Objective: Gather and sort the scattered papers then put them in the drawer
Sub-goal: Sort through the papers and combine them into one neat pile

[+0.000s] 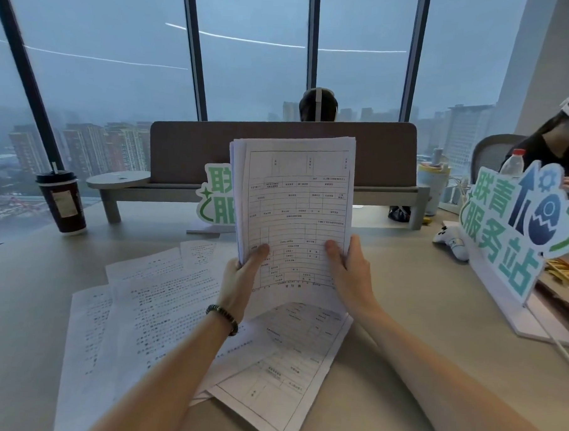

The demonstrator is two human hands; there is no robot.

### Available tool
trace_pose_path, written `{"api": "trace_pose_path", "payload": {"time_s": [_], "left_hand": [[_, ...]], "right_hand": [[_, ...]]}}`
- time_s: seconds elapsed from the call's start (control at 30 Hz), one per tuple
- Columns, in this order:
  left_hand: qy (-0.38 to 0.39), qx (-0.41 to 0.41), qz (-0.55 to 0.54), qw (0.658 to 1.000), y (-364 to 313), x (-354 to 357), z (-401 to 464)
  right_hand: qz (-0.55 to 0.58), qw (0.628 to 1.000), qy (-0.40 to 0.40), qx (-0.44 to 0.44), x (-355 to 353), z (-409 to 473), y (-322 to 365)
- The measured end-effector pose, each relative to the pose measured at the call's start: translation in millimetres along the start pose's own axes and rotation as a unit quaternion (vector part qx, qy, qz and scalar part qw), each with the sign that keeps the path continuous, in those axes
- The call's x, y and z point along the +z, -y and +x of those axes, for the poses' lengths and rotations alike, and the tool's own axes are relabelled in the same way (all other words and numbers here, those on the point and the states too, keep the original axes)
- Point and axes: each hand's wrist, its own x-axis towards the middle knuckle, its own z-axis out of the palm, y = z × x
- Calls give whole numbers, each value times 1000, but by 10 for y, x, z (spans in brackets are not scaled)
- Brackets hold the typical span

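Note:
I hold a stack of printed forms (295, 202) upright above the desk, its lower edge resting on the papers below. My left hand (241, 275) grips the stack's lower left edge, thumb on the front sheet. My right hand (349, 270) grips the lower right edge the same way. Several loose text sheets (148, 310) lie fanned out on the desk to the left under my left forearm. More table-printed forms (289, 362) lie flat beneath the stack. No drawer is in view.
A dark coffee cup (62, 202) stands at the far left. A green-lettered standing sign (517, 232) is at the right, another (217, 196) behind the stack. A white game controller (450, 239) lies near the sign. A desk divider (188, 146) runs across the back; people sit beyond.

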Motion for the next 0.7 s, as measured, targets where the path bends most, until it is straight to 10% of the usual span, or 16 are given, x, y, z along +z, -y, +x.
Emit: {"api": "trace_pose_path", "payload": {"time_s": [0.33, 0.53, 0.7], "left_hand": [[36, -96, 231, 968, -228, -325, 365], [39, -220, 235, 946, -136, -852, 430], [13, -258, 311, 915, 62, -915, 381]], "right_hand": [[-136, 988, 58, 43, 79, 224, 180], [-564, 797, 207, 59, -93, 67, 73], [-592, 758, 268, 55, -55, -1, 128]]}}
